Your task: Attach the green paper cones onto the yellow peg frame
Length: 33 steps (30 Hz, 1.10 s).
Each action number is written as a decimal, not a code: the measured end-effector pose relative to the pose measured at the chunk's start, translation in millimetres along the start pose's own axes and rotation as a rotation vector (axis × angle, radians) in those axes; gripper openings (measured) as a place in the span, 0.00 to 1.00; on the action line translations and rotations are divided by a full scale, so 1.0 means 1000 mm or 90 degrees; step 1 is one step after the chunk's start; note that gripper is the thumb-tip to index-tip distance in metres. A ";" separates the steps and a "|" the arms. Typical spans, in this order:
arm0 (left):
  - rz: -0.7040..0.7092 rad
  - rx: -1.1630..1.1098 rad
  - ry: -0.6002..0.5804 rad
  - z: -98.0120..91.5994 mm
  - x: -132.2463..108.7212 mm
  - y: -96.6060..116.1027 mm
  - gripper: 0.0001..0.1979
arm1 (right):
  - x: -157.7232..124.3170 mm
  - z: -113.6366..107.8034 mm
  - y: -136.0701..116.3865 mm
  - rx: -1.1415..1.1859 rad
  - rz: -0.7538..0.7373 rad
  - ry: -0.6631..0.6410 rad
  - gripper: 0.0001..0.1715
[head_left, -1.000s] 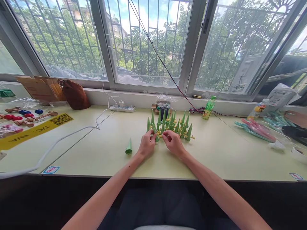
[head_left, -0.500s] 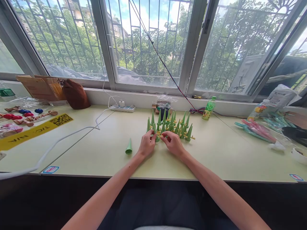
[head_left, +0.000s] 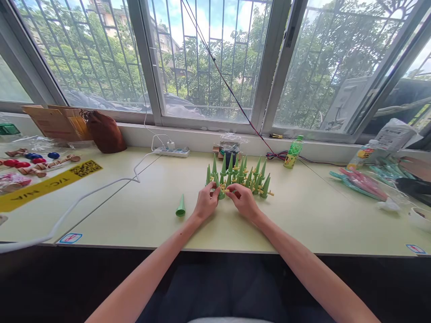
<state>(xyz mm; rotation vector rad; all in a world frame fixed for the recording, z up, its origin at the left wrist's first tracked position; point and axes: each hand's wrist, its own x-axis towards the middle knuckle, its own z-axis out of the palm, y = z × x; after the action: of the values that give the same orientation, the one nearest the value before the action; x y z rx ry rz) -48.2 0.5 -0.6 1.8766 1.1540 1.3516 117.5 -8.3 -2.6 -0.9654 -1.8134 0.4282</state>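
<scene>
Several green cones with small yellow pieces stand upright in a group (head_left: pixel 241 172) on the table. At the near left of that group, my left hand (head_left: pixel 206 202) is closed with thumb and fingers on a green cone (head_left: pixel 221 194). My right hand (head_left: pixel 244 200) pinches a small yellow piece (head_left: pixel 226 191) at the lower side of the same cone. How far the piece sits in the cone cannot be made out. One loose green cone (head_left: pixel 181 207) lies on its side left of my left hand, its open base toward me.
A green-labelled bottle (head_left: pixel 294 152) stands behind the cones to the right. A power strip (head_left: pixel 172 152) and a white cable (head_left: pixel 101 183) run along the left. Wooden toys (head_left: pixel 43 168) and a brown bag (head_left: pixel 106 133) lie far left; plastic packages (head_left: pixel 362 184) lie right.
Both hands stay at the same cone; my right hand has shifted very slightly. The cones and the loose cone have not visibly moved.
</scene>
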 end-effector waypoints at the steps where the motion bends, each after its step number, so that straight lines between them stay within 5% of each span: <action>1: 0.006 0.008 0.003 0.000 0.000 0.000 0.11 | 0.000 0.000 0.001 -0.004 0.001 0.000 0.11; 19: 0.050 0.065 0.023 0.001 0.000 -0.002 0.11 | 0.000 -0.001 0.001 -0.020 -0.017 0.000 0.11; 33: 0.057 0.058 0.012 0.001 -0.002 0.000 0.10 | 0.000 0.000 0.002 -0.058 0.018 -0.010 0.22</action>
<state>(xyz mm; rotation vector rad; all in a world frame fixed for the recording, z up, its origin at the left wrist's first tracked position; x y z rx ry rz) -47.3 -1.1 -1.6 2.0050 1.1707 1.3887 118.3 -6.8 -3.8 -1.0536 -1.8479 0.3741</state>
